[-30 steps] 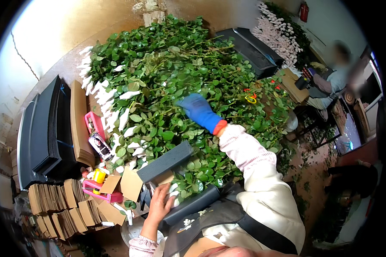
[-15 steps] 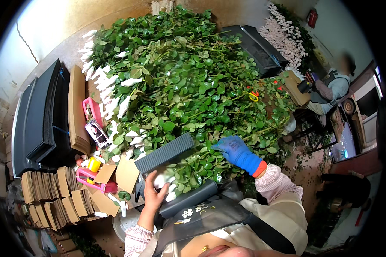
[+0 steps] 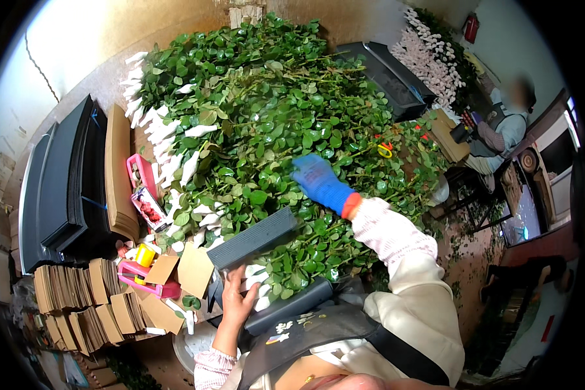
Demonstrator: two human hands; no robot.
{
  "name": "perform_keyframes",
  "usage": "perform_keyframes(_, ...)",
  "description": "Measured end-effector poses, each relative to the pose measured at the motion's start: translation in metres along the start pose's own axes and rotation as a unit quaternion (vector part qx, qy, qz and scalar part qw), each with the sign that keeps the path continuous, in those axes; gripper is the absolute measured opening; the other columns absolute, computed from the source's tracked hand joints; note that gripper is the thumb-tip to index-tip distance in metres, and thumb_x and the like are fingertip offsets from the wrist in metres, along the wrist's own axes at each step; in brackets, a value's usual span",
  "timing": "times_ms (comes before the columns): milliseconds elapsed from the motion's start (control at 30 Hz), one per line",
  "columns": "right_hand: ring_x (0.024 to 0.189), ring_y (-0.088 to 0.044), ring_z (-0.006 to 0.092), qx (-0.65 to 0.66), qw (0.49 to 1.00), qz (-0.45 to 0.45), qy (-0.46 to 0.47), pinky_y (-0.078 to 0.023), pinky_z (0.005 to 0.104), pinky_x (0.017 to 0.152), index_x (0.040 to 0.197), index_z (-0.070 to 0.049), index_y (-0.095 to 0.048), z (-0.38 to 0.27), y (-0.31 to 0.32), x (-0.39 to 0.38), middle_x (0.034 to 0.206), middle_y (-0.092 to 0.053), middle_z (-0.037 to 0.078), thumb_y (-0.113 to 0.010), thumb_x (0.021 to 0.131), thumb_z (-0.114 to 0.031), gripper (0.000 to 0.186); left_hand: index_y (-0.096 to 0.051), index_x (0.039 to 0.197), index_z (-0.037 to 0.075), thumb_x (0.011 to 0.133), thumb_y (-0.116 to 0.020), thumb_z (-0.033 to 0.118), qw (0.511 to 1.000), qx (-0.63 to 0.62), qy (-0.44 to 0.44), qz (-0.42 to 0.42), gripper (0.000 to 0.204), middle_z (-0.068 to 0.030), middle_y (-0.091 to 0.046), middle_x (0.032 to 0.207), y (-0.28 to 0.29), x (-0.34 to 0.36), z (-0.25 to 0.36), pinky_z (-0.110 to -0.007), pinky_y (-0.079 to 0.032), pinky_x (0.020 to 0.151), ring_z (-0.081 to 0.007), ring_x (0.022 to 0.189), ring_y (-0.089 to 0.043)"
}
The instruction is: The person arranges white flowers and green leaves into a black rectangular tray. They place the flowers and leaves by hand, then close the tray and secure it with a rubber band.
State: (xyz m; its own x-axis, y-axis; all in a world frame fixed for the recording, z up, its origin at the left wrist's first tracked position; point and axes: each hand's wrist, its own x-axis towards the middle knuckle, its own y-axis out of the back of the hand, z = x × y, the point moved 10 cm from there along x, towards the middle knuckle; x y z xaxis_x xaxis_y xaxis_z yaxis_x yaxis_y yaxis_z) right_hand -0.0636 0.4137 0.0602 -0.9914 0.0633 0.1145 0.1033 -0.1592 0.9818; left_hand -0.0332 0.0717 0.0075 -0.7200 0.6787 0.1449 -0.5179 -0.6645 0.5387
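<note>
A large heap of leafy rose stems (image 3: 253, 130) covers the table, their heads in white sleeves (image 3: 166, 133) pointing left. My bare left hand (image 3: 236, 298) is open at the near edge, thumb apart from the fingers. It is beside a few white-sleeved heads (image 3: 256, 278) and at the lower end of a grey ribbed sheet (image 3: 252, 238), which slants over the stems. My right hand (image 3: 320, 184), in a blue glove, is over the leaves in the middle of the heap. Motion blurs its fingers. A dark sheet (image 3: 289, 305) lies between the stems and my apron.
Dark sheets (image 3: 65, 182) and brown cardboard (image 3: 119, 172) stand at left, above stacked cardboard pieces (image 3: 78, 299). Nearby are pink tape dispensers (image 3: 143, 175) and a phone (image 3: 149, 209). Yellow-handled scissors (image 3: 385, 151) lie at right. A black tray (image 3: 390, 81) is at the back; a person (image 3: 504, 133) sits beyond.
My right hand has moved left and farther away over the leaves. My left hand stays by the ribbed sheet and has barely shifted. The phone screen shows a different picture.
</note>
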Motion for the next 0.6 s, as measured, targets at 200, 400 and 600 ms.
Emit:
perform_keyframes(200, 0.106, -0.065, 0.0276, 0.112, 0.991, 0.069, -0.019, -0.049, 0.0445, 0.103, 0.110, -0.017, -0.072, 0.006, 0.082, 0.016, 0.110, -0.069, 0.006, -0.069, 0.084, -0.013, 0.026, -0.056, 0.140, 0.001, 0.087, -0.080, 0.013, 1.000, -0.007, 0.020, -0.010, 0.059, -0.0183, -0.063, 0.128, 0.003, -0.003, -0.003, -0.041, -0.052, 0.096, -0.0351, 0.113, -0.064)
perform_keyframes(400, 0.108, -0.065, 0.0287, 0.109, 0.970, 0.217, 0.003, -0.046, 0.0449, 0.107, 0.109, -0.016, -0.071, 0.045, 0.141, -0.026, 0.112, -0.071, 0.003, -0.075, 0.078, -0.012, 0.032, -0.053, 0.142, 0.002, 0.089, -0.077, 0.012, 0.999, -0.011, 0.009, -0.038, 0.059, -0.0189, -0.061, 0.125, -0.001, 0.000, 0.000, -0.041, -0.051, 0.096, -0.0359, 0.111, -0.062)
perform_keyframes(600, 0.111, -0.064, 0.0305, 0.122, 0.955, 0.267, -0.030, -0.046, 0.0475, 0.107, 0.117, -0.018, -0.071, 0.070, 0.158, -0.051, 0.113, -0.070, 0.006, -0.072, 0.078, -0.006, 0.040, -0.051, 0.142, -0.001, 0.091, -0.075, 0.017, 0.999, -0.017, 0.019, -0.044, 0.059, -0.0211, -0.059, 0.129, -0.006, 0.000, -0.006, -0.044, -0.049, 0.098, -0.0380, 0.114, -0.060)
